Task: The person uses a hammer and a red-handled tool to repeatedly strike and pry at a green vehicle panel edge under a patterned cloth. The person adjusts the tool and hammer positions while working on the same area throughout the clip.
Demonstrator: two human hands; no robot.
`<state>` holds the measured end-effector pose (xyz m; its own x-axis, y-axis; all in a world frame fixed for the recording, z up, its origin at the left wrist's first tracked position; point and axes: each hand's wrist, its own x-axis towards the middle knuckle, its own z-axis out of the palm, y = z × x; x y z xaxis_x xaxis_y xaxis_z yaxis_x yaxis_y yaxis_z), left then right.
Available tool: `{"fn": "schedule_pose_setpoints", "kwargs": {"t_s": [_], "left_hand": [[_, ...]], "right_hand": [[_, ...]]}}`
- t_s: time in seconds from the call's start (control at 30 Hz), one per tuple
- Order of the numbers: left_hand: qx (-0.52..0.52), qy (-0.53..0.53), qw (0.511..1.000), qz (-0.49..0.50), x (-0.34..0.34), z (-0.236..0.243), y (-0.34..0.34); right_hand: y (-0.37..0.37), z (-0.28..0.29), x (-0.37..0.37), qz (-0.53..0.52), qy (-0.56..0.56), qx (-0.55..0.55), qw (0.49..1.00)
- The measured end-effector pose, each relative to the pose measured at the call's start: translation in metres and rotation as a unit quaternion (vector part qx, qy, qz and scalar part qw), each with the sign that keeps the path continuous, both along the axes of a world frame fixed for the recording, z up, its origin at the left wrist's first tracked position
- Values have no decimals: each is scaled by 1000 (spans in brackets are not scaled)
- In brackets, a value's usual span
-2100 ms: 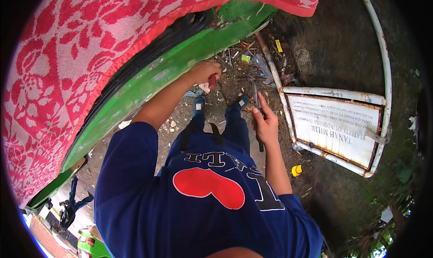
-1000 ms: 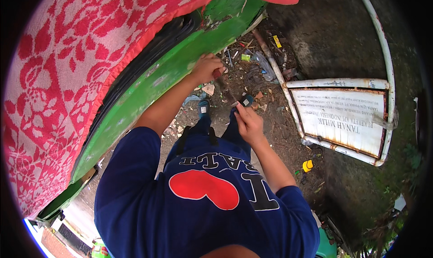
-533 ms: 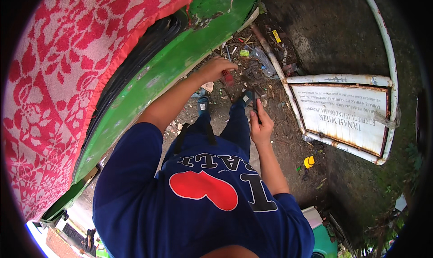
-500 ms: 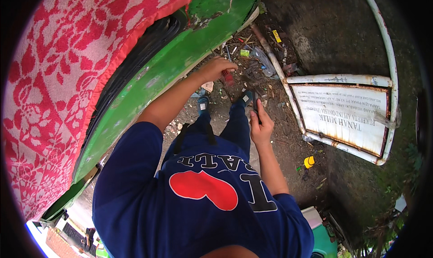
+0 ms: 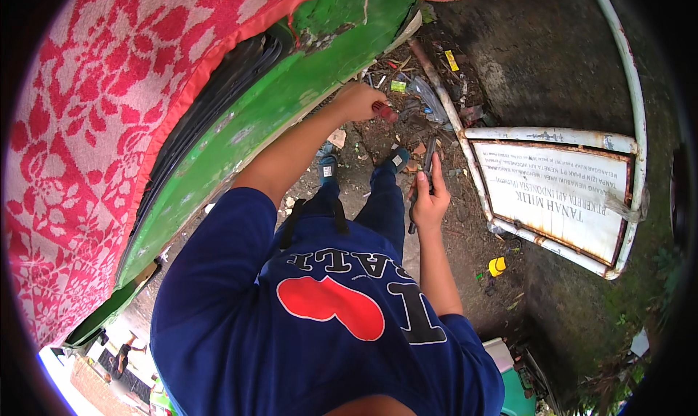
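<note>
My left hand (image 5: pixel 358 101) is closed around a red, slightly see-through tool handle (image 5: pixel 384 111), held above the littered ground beside the green metal panel. Its far end is not clear enough to name the tool. My right hand (image 5: pixel 430 201) grips a long, slim dark object (image 5: pixel 430 154) that points away from me and also sticks out below the palm. Its kind cannot be made out. The two hands are apart, over my feet in blue shoes (image 5: pixel 328 171).
A red and pink floral cloth (image 5: pixel 94 89) drapes over the green panel (image 5: pixel 240 125) on the left. At right, a rusty white-framed sign (image 5: pixel 545 190) leans by a dark wall. Scraps, clear plastic (image 5: pixel 429 96) and a yellow object (image 5: pixel 496 266) litter the ground.
My left hand has moved slightly to the right and the red handle has turned to point more rightward. My right hand has shifted a little, and its dark object shows more of its length.
</note>
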<state>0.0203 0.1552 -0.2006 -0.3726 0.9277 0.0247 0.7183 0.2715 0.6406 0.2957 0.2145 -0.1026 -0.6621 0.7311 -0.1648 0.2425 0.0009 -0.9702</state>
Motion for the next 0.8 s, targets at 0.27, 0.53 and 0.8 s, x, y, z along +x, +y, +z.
{"fn": "schedule_pose_setpoints", "kwargs": {"t_s": [0.27,0.53,0.8], "left_hand": [[-93,-62,994,-14,-17,5,22],[-111,-92,989,-14,-19,7,27],[-106,-100,989,7,-24,10,26]], "right_hand": [[16,9,-20,-53,32,-53,997],[44,9,-46,-19,28,-9,999],[37,6,-43,-19,14,4,1000]]}}
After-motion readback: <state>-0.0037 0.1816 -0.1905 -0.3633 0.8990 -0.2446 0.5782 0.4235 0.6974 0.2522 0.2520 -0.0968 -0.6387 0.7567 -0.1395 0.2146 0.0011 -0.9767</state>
